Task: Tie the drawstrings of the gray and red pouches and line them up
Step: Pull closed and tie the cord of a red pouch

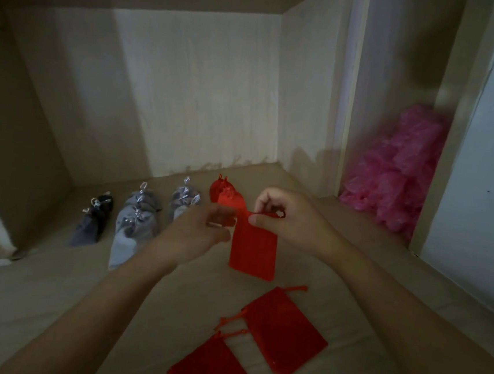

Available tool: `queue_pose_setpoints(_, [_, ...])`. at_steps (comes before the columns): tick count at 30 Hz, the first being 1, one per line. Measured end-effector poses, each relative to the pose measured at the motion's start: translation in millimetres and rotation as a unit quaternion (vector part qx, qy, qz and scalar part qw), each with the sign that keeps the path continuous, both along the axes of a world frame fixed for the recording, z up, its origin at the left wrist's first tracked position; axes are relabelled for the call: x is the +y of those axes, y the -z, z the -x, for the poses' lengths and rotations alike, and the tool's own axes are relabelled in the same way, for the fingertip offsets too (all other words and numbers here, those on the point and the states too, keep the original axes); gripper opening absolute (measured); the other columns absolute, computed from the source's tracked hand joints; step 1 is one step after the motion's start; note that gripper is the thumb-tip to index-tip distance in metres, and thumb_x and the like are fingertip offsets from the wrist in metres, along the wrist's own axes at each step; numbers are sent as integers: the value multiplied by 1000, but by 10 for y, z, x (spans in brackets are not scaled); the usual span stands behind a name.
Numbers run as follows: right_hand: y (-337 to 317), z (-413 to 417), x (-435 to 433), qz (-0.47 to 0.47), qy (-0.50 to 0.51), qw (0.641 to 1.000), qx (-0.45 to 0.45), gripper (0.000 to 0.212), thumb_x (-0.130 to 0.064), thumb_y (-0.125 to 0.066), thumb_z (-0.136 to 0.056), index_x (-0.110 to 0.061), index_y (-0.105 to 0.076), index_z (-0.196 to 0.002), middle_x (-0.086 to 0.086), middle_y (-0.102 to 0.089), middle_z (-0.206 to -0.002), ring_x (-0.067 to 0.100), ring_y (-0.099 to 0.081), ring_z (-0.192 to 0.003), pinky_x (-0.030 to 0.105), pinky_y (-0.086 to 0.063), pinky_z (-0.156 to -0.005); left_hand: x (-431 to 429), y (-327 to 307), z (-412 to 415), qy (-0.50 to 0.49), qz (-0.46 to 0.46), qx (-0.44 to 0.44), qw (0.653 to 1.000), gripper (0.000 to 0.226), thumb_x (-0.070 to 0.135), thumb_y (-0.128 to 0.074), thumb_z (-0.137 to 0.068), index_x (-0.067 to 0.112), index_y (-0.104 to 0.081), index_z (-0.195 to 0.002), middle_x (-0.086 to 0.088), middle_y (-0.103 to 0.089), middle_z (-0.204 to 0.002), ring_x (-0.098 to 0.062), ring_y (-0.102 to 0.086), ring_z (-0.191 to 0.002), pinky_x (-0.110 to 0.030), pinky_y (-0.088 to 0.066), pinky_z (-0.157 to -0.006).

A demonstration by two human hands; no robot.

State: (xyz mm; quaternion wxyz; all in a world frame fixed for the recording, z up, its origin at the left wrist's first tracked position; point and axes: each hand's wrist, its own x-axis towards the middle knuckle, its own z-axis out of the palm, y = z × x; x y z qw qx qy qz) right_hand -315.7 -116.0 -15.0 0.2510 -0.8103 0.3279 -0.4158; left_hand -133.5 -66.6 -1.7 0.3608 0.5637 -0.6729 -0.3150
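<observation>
A red pouch (253, 249) hangs in the air between my hands. My right hand (289, 219) pinches its drawstring at the top right. My left hand (202, 232) holds the string at the top left, fingers curled. Tied pouches stand in a row at the back: a dark gray pouch (93, 221), light gray pouches (133, 227), a silver-gray pouch (182, 200) and a tied red pouch (224, 193). Two flat untied red pouches lie near me, one red pouch (283, 330) to the right and another red pouch (213, 370) at the bottom edge.
The work surface is a light wooden shelf floor (48, 294) inside a cabinet with a back wall (194, 97). A heap of pink plastic bags (398, 174) fills the compartment to the right, behind a vertical divider (345, 106).
</observation>
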Motion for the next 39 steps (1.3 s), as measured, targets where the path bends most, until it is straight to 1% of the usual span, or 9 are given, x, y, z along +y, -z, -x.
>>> queue_pose_setpoints(4, [-30,-170,162,-10,-59,998,28,13,-17,-77,-76,-18,-64,-77,-13,-53,-62,-1,-47,-58,17,-34,-58,256,177,-113,32,25,42,998,34,-2,-58,-86,14,-62,-116,-2,-68,-105,-8,-64,-93,-10,-47,-78])
queue_pose_setpoints(7, [-45,-248,240,-26,-81,996,24,11,-22,-76,-78,-19,-66,-76,-15,-57,-62,-4,-49,-60,14,-35,-60,289,313,-259,6,58,71,996,16,9,-57,-91,17,-71,-94,-6,-68,-76,-6,-59,-67,-12,-45,-64])
queue_pose_setpoints(11, [-43,-272,257,-63,-58,996,-24,21,-23,-55,-95,-14,-66,-80,-19,-53,-56,-5,-45,-54,11,-32,-56,275,413,-357,-23,84,111,990,27,23,-60,-84,15,-70,-60,-1,-56,-53,-5,-45,-46,-13,-39,-51])
queue_pose_setpoints(16, [-26,-242,179,-171,-56,975,-128,18,-8,-46,-98,-8,-64,-95,-6,-35,-53,-1,-31,-42,14,-37,-50,282,416,-444,-60,98,125,985,36,35,-57,-82,4,-66,-66,2,-52,-48,-5,-44,-44,-13,-38,-48])
queue_pose_setpoints(21, [29,-216,135,-258,11,936,-240,14,-10,-53,-95,-15,-63,-88,-17,-57,-63,-3,-44,-39,18,-39,-56,255,410,-494,-73,59,215,972,37,24,-46,-96,9,-55,-63,4,-47,-50,-8,-42,-47,-16,-39,-51])
queue_pose_setpoints(24, [30,-151,88,-285,54,908,-301,16,-7,-50,-96,-17,-60,-87,-10,-50,-72,-3,-42,-37,13,-38,-52,228,412,-544,-94,60,246,963,37,22,-47,-96,10,-53,-62,6,-45,-49,-6,-40,-47,-15,-38,-49])
queue_pose_setpoints(27, [51,-87,60,-282,55,894,-343,17,-2,-46,-96,-13,-58,-90,-14,-48,-58,-2,-41,-37,17,-37,-56,197,439,-553,-99,68,255,959,37,21,-48,-96,10,-53,-61,8,-43,-48,-5,-37,-46,-14,-35,-47])
queue_pose_setpoints(34, [40,-98,19,-262,23,902,-343,14,-3,-49,-95,-11,-60,-92,-15,-38,-44,1,-36,-37,16,-41,-53,175,482,-552,-101,79,319,939,40,19,-46,-97,16,-53,-58,3,-47,-56,-6,-42,-53,-22,-38,-61])
queue_pose_setpoints(39, [13,-125,56,-235,-27,931,-279,12,2,-60,-86,-9,-64,-85,-3,-44,-49,3,-40,-42,17,-47,-57,196,413,-545,-23,28,469,882,38,12,-42,-91,17,-51,-54,-2,-67,-80,-10,-65,-84,-28,-47,-85])
